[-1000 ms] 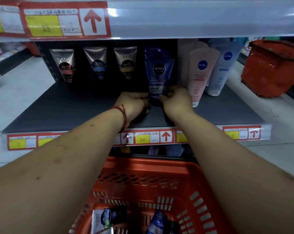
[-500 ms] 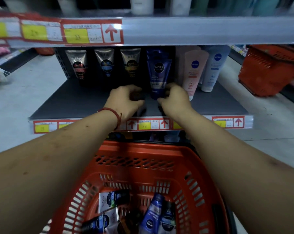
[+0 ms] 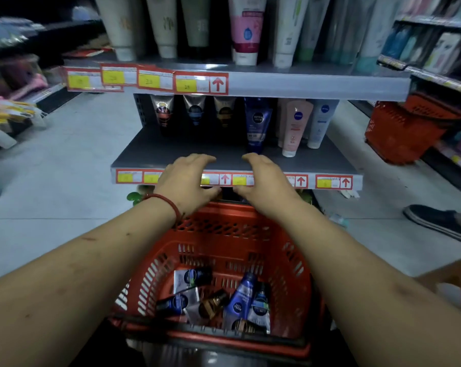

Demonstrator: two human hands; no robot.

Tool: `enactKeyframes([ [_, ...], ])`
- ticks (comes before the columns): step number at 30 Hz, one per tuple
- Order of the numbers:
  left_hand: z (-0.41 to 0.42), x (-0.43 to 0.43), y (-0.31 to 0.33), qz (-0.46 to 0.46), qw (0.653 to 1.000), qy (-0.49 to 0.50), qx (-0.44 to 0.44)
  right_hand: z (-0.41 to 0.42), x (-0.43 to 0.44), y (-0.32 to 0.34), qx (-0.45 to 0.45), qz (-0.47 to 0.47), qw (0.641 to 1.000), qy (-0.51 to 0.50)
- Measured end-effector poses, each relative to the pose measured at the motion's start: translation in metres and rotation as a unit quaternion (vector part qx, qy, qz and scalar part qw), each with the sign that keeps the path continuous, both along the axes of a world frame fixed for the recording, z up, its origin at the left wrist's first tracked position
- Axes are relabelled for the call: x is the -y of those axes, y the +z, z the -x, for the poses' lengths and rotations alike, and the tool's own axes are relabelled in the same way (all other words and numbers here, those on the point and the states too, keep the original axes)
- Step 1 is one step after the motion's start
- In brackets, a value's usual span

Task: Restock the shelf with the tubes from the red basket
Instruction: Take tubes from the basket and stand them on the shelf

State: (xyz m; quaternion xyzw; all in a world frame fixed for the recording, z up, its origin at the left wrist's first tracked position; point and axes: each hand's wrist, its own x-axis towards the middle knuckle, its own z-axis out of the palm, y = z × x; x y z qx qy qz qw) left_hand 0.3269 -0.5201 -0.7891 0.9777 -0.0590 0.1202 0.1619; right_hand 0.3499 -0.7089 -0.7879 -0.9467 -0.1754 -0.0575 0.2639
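A red basket (image 3: 253, 223) sits below me with several tubes lying in it, among them a blue tube (image 3: 240, 298) and a dark tube (image 3: 192, 278). On the grey shelf (image 3: 171, 154) a dark blue tube (image 3: 257, 123) stands upright between brown-topped tubes (image 3: 195, 109) and a pink tube (image 3: 294, 128). My left hand (image 3: 189, 181) and my right hand (image 3: 264, 184) hover side by side over the shelf's front edge, fingers loosely bent and holding nothing.
An upper shelf (image 3: 316, 80) carries tall tubes. A second red basket (image 3: 407, 128) stands on the floor at the right. Another person's black shoe (image 3: 436, 221) is at the far right. Packed goods line the left aisle.
Both hands have let go of the dark blue tube and drawn back from it to the shelf's front edge. The view has pulled back and tilted, showing more of the basket.
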Motion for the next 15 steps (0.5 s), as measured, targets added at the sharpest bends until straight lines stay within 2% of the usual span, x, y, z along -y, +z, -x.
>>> enactKeyframes([
  [5, 0.038, -0.007, -0.010, -0.004, 1.000, 0.015, -0.014, 0.039, -0.007, -0.009, -0.009, 0.028, 0.999, 0.015],
  [9, 0.060, -0.016, -0.036, 0.001, 0.999, 0.011, -0.047, 0.058, -0.009, -0.030, -0.052, 0.063, 0.996, 0.036],
  [15, 0.093, -0.025, -0.115, 0.037, 0.975, 0.003, -0.220, 0.072, 0.000, -0.078, -0.174, 0.145, 0.972, 0.069],
])
